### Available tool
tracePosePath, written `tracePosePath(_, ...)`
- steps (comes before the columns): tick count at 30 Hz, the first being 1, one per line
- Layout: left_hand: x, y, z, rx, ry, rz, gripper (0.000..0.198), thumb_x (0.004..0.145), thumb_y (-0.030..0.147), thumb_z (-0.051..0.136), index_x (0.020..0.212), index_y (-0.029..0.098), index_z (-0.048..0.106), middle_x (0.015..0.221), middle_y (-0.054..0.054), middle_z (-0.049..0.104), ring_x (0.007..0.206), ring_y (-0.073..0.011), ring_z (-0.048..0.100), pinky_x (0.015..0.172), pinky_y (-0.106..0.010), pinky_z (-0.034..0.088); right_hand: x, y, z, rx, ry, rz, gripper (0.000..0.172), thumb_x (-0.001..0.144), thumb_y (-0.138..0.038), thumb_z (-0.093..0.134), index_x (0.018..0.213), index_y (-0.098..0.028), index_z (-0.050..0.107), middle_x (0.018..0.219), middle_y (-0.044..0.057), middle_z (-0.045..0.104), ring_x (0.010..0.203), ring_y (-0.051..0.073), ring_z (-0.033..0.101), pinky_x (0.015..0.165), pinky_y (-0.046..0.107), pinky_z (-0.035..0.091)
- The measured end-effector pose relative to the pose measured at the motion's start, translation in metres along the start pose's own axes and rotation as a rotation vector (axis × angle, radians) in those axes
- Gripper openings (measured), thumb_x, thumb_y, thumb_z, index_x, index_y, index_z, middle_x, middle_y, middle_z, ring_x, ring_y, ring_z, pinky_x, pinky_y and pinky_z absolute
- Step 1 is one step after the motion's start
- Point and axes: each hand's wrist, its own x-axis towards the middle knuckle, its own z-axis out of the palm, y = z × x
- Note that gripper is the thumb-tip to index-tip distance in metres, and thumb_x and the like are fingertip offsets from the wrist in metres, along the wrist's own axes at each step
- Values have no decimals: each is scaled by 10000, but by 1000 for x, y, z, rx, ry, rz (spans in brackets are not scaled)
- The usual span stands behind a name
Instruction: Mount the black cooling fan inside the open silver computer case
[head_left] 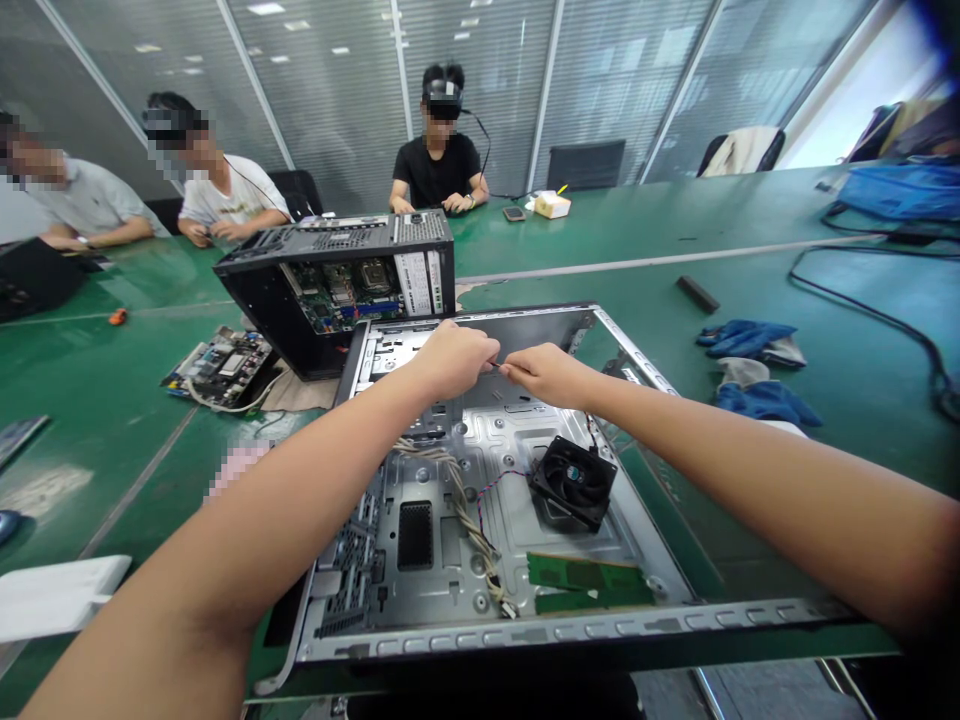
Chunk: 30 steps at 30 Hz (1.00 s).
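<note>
Behind everything else, a tall glass wall [480,90] with pale upright bars. Below it, across most of the view, a long green table [630,235]. Along the far side, three seated people: one in a black shirt [436,160] near the middle, one in a white shirt [232,190] farther left, one in a pale shirt [97,192] at the left edge.

On the near side, an open computer case [570,628], laid flat, with its bare metal floor facing up. Just beyond its far left corner, a black computer case [352,235], standing upright and open at the side. Left of that, a loose circuit board [225,365] on the tabletop. Well to the right, two crumpled blue-and-grey cloths [754,338].

Above the far part of the flat case, the left hand [459,358], fingers curled in and gripping at the tips. Right beside it, the right hand [551,375], thumb and fingers pinched together.

Inside the case, down the left half, a twisted cable bundle [461,490]; to its right, a black fan [576,480], tilted; nearer the front rim, two green memory sticks [555,572]. Smallest, between both hands' fingertips, a thin dark piece [495,364], too slight to identify.
</note>
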Motion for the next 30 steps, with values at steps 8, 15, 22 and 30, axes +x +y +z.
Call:
tracePosePath(8, -1, 0, -1, -55, 8, -10, 113, 886, 236, 544, 881, 197, 651, 957, -39, 705, 853, -178, 611, 765, -326, 323, 1, 0, 2, -4, -24, 18, 317, 932, -308, 360, 695, -201, 541, 640, 39, 576, 601, 159, 485, 619, 305, 294)
tracePosePath(15, 0, -1, 0, -23, -23, 6, 174, 921, 244, 489, 900, 188, 653, 924, -53, 710, 817, -170, 607, 757, -326, 310, 1, 1, 3, 11, -2, -1, 315, 930, -313, 362, 657, -203, 475, 601, 19, 520, 574, 144, 434, 595, 292, 266)
tracePosePath(22, 0, 0, -2, -19, -31, -9, 195, 927, 230, 469, 921, 186, 659, 947, -59, 710, 857, -190, 617, 745, -336, 308, 3, 3, 4, 43, 37, 5, 303, 912, -316, 388, 655, -198, 498, 604, 20, 538, 573, 139, 434, 591, 281, 277)
tracePosePath(30, -1, 0, -1, -11, -19, -16, 196, 931, 278, 490, 918, 187, 663, 938, -59, 712, 859, -199, 618, 752, -339, 317, 4, 8, 5, 75, 72, -23, 280, 877, -316, 444, 668, -197, 588, 600, 20, 551, 572, 141, 424, 591, 287, 288)
